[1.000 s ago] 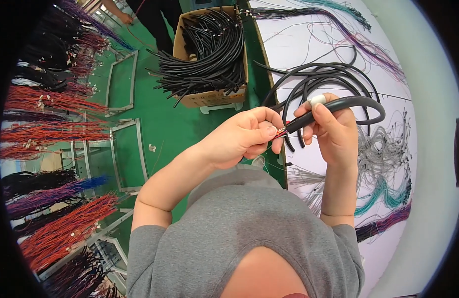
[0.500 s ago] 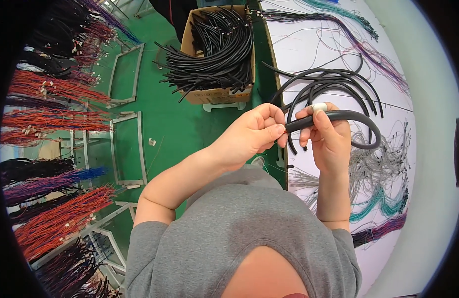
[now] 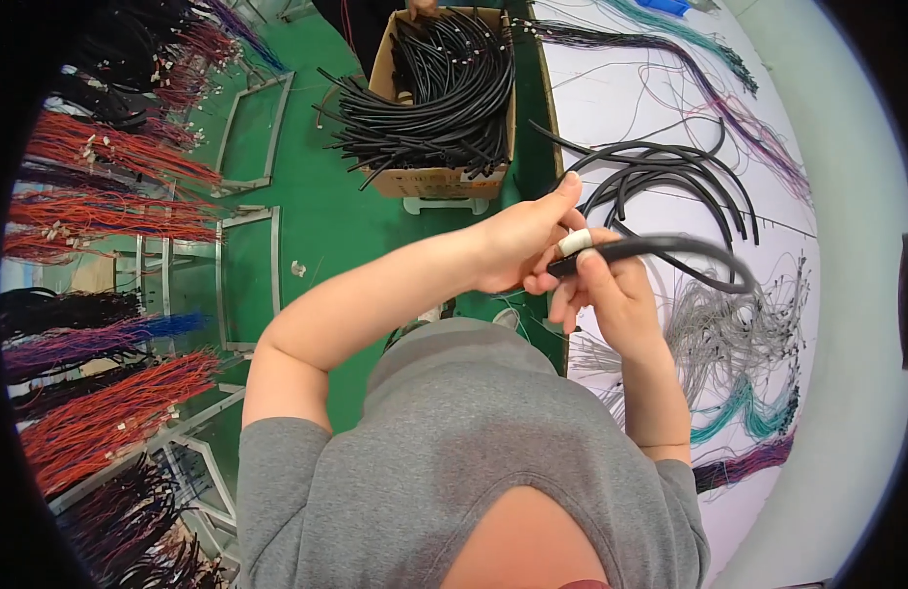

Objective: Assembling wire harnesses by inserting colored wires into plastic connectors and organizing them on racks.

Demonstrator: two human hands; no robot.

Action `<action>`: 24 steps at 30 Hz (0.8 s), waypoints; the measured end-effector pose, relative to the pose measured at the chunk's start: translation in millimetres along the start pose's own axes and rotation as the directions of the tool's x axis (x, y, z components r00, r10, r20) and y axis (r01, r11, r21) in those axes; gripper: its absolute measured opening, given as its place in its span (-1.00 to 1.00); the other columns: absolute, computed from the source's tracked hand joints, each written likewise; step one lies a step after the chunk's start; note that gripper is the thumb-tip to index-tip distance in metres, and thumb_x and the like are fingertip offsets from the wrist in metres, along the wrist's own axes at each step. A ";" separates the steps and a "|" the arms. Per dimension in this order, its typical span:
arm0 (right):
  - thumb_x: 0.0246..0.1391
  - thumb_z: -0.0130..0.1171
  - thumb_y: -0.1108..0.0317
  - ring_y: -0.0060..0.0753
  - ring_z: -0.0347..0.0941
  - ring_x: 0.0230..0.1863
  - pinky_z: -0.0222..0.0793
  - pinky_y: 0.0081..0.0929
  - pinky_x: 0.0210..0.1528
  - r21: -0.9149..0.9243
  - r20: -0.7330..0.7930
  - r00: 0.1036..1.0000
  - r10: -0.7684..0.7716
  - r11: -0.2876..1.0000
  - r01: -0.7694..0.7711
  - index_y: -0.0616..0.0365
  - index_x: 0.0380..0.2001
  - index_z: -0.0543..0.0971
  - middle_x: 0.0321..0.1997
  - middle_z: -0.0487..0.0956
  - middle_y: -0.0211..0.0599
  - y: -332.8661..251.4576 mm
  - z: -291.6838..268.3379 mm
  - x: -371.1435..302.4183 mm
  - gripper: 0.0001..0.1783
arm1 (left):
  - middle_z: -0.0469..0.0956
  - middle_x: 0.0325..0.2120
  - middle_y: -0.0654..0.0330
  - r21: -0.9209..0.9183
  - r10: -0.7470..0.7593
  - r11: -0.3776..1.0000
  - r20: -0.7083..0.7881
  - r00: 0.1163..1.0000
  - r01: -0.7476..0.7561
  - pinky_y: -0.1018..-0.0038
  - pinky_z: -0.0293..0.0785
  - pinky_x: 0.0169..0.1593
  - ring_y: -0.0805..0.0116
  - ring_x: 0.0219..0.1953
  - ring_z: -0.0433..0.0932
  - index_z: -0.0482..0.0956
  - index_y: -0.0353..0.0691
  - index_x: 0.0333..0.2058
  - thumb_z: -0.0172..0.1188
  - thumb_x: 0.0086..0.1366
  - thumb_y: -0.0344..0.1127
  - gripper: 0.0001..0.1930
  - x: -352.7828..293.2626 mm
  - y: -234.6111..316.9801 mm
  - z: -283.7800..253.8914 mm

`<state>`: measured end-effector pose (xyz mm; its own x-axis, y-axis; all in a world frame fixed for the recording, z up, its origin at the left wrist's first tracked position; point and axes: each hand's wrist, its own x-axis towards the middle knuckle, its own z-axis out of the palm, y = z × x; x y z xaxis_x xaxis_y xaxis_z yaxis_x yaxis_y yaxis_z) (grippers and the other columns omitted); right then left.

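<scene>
A thick black tube [image 3: 660,247] bends back in a loop to the right. My right hand [image 3: 626,294] is closed on it near its left end, thumb on top. A white wrap [image 3: 575,242] sits round one finger of that hand. Beside the tube's end is my left hand [image 3: 523,240], thumb raised and apart from its partly hidden fingers. Those fingers are close to the tube end; whether they touch it I cannot make out. More black tubes [image 3: 670,162] lie curved on the white table [image 3: 611,83] beyond my hands.
A cardboard box [image 3: 444,184] full of black tubes stands ahead, with another person's hand [image 3: 422,8] at its far edge. Grey wires [image 3: 729,314] and teal wires [image 3: 748,412] lie on the table at right. Red wire bundles [image 3: 110,417] hang on metal frames [image 3: 274,265] at left.
My left thumb has lifted off the tube end it was pinching. Both hands and the tube have moved slightly; my right hand went left and down. Another person's hand now shows at the box.
</scene>
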<state>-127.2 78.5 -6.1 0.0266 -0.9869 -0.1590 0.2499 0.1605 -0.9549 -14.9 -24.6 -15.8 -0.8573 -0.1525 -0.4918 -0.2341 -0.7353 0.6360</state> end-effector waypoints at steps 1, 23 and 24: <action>0.11 -0.27 0.19 -0.58 0.30 -0.75 0.17 -0.76 -0.77 0.022 0.011 0.999 0.034 0.999 -0.034 0.31 -0.24 0.28 -0.53 0.43 -0.22 -2.3 -0.6 1.8 -0.65 | 0.35 -0.66 0.26 0.042 -0.019 0.999 0.052 0.998 0.017 0.71 0.06 -0.74 0.57 -0.79 0.17 0.26 -0.19 -0.29 -0.50 0.12 0.29 -0.37 -3.0 6.1 4.5; 0.13 -0.41 0.18 -0.61 0.24 -0.82 0.13 -0.78 -0.83 0.117 -0.415 0.831 -0.371 0.884 0.453 0.25 -0.48 0.33 -0.56 0.42 -0.15 -50.0 -9.1 -11.1 -0.61 | 0.24 -0.69 0.38 0.485 0.404 0.771 0.130 0.906 -0.413 0.66 0.11 -0.55 0.62 -0.62 0.16 0.36 -0.28 -0.48 -0.17 0.23 -0.25 -0.77 -52.0 -24.5 -0.4; 0.12 -0.38 0.19 -0.57 0.28 -0.81 0.16 -0.75 -0.83 -0.105 -0.256 0.945 -0.201 0.978 0.180 0.26 -0.50 0.32 -0.60 0.42 -0.14 -45.2 4.4 -11.9 -0.63 | 0.26 -0.68 0.37 0.535 0.422 0.736 0.117 0.899 -0.415 0.66 0.12 -0.55 0.61 -0.61 0.17 0.37 -0.29 -0.47 -0.17 0.23 -0.26 -0.77 -53.5 -18.7 5.8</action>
<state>-134.6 83.0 40.1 -0.2728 -0.9618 -0.0221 0.1474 -0.0191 -0.9889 32.7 1.1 2.1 -0.9231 -0.3701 -0.1040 -0.0618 -0.1242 0.9903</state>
